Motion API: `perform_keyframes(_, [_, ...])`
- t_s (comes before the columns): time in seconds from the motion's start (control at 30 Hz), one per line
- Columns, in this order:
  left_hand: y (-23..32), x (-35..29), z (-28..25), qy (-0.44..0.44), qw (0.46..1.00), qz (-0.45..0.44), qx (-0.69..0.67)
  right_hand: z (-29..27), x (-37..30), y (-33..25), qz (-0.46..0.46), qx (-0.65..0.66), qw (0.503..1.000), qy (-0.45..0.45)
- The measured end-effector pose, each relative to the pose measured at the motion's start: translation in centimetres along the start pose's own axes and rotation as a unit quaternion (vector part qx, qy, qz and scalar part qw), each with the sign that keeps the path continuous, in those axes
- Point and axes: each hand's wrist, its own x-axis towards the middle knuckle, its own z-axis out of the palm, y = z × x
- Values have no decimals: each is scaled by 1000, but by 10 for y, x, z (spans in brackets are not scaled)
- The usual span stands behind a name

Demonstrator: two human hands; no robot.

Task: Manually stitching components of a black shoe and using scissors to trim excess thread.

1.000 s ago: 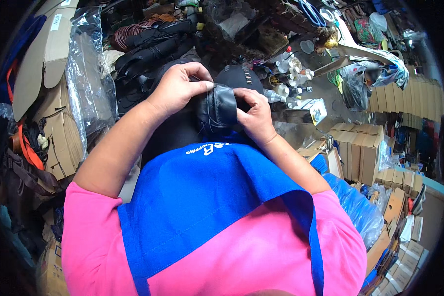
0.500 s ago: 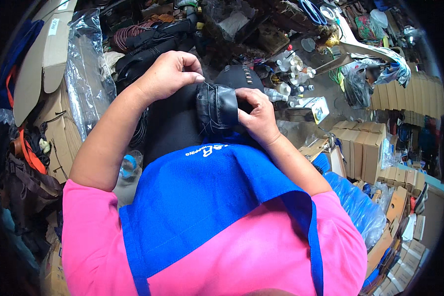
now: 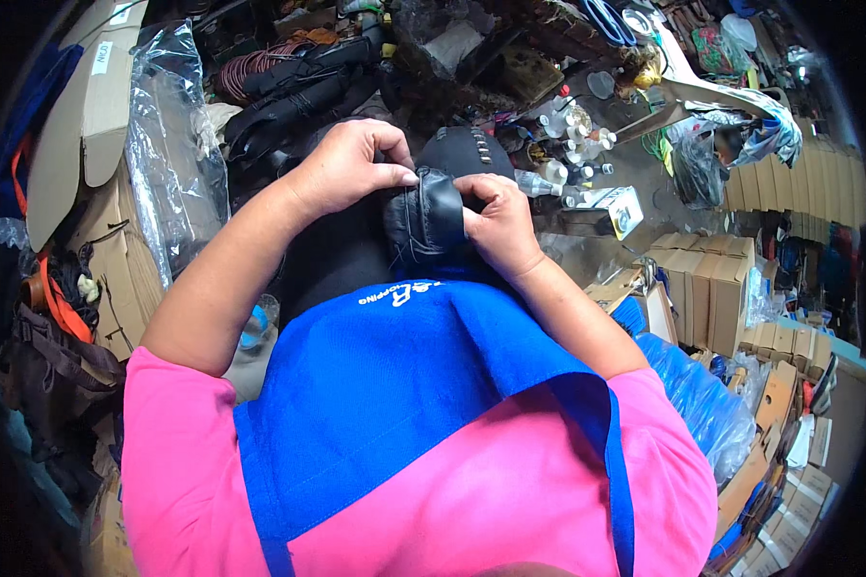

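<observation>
Black workpiece (image 3: 441,213), blue apron (image 3: 394,385)

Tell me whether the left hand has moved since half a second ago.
Yes. Against the cardboard at far left, the left hand has shifted rightward and down the picture, closer to the black piece in the right hand.

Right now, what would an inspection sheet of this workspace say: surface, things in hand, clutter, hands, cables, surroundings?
Surface: no tabletop seen under the work; it sits over the dark-clothed lap, contact unclear.
Things in hand: one black, glossy piece.
Clutter: bottles grouped beyond the right hand; clear plastic sheeting at left.
Hands: right grips the piece's right side; left hand has its thumb at the upper left edge, pinch unclear.
Cables: reddish coil at upper left; cord or cable, cannot tell.
Surroundings: cardboard boxes stand at right.
</observation>
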Motion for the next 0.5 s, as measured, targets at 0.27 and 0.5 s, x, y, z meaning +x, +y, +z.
perform_keyframes(0.27, [-8,-11,12,72,991,102,47,2,1,8,19,-13,998,-59])
perform_keyframes(0.5, [-13,-10,14,43,980,116,153,-10,-10,3,-20,-89,995,-47])
